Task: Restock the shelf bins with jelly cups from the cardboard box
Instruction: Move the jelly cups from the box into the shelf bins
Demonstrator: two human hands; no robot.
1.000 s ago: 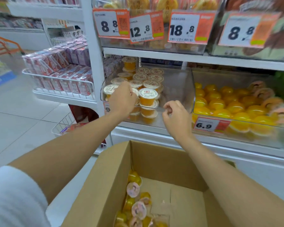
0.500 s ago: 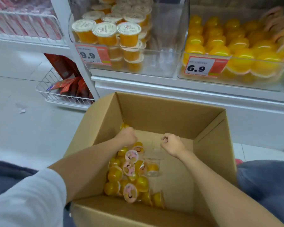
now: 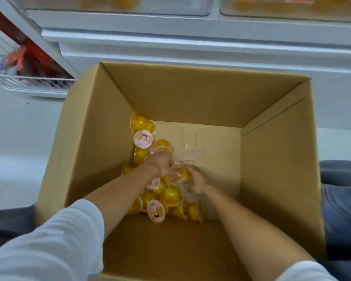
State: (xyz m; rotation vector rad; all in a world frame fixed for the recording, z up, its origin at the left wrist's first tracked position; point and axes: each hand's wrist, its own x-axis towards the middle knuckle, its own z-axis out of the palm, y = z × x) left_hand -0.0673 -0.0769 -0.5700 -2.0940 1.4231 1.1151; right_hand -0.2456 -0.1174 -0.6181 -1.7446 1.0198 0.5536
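Jelly cups: small round tubs with glossy yellow-orange domes, some with pink printed foil lids. They lie in a loose heap on the floor of the cardboard box, along its left wall. Box is plain brown corrugated board, matte, flaps up.

Both forearms reach down inside.

Left hand lies palm-down on the heap, its fingertips lost among the cups; whether they grip, cannot tell.

Right hand sits just beside it, fingers curled round a clear cup of orange jelly. That cup is between the two hands. More cups lie under both wrists.
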